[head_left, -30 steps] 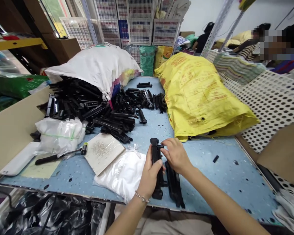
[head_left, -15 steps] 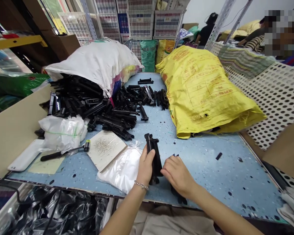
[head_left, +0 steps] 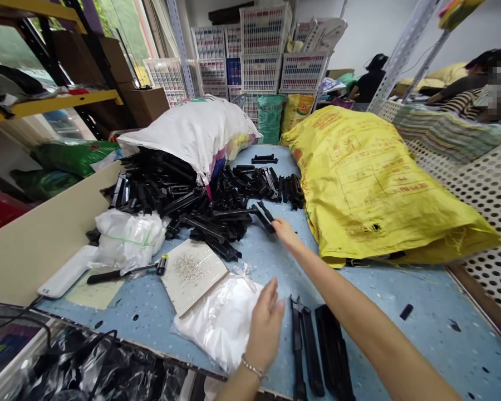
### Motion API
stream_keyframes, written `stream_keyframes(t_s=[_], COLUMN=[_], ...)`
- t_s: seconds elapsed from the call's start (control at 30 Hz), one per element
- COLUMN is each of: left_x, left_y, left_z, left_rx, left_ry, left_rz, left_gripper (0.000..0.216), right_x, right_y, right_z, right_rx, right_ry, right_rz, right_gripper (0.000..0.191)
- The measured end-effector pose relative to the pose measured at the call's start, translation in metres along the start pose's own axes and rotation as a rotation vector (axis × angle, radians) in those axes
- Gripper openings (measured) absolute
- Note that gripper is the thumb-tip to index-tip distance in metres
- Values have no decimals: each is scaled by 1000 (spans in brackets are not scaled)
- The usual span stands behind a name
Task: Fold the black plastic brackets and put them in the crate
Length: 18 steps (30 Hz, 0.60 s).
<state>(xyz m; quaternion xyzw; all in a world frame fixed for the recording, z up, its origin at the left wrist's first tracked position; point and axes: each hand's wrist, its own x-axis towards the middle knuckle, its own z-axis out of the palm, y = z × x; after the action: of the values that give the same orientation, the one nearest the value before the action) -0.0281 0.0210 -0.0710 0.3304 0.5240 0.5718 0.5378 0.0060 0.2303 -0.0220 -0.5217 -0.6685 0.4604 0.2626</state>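
Note:
My right hand point(head_left: 284, 231) is stretched forward to the near edge of the pile, its fingers closed on the end of a slim black plastic part point(head_left: 265, 217). My left hand point(head_left: 267, 323) hovers over the right side of a white plastic bag point(head_left: 225, 317); its fingers are extended and hold nothing. Between my forearms, near the front edge, lie two narrow black bars point(head_left: 310, 351) and a wider black plastic piece point(head_left: 334, 353). A large heap of similar black parts point(head_left: 183, 189) spills from under a white woven sack point(head_left: 192, 128).
A pale square board point(head_left: 194, 273) with small grains on it lies left of my hand, beside a hammer point(head_left: 127, 271) and a bundle of clear bags point(head_left: 129, 234). A full yellow sack point(head_left: 384, 184) takes up the right. Crates point(head_left: 263, 72) stand behind; people sit at far right.
My left hand has let go of the black piece, which now lies on the table. My right hand has moved forward to a part by the pile. The view has shifted slightly.

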Motion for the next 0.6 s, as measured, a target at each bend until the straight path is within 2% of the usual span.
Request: stream_keyframes(t_s=[0.1,0.2,0.27,0.37,0.43,0.47,0.5,0.6], left_x=[29,38,30,7,-6,-11,-14,-15], left_y=[29,43,46,47,49,50,52,57], left_z=[-3,7,16,23,23,23,22,16], left_rx=[-359,-534,-474,-332,-277,-269,-273,-364], left_ry=[45,1,-35,-84,-115,-117,-108,-36], left_rz=[-17,-50,-82,-85,-109,-127,-142,-175], left_gripper=[70,57,45,41,43,44,44,43], right_x=[-70,-140,-165,-165,-152,-146,-142,-149], right_y=[30,50,52,42,31,27,23,22], right_z=[-18,-31,-38,-45,-45,-43,-41,-30], right_rx=[142,250,208,-85,-262,-313,-331,-251], right_ry=[-129,-254,-126,209,278,279,276,229], right_rz=[21,21,-88,-427,-635,-689,-699,-590], right_gripper=[40,38,37,33,29,28,28,35])
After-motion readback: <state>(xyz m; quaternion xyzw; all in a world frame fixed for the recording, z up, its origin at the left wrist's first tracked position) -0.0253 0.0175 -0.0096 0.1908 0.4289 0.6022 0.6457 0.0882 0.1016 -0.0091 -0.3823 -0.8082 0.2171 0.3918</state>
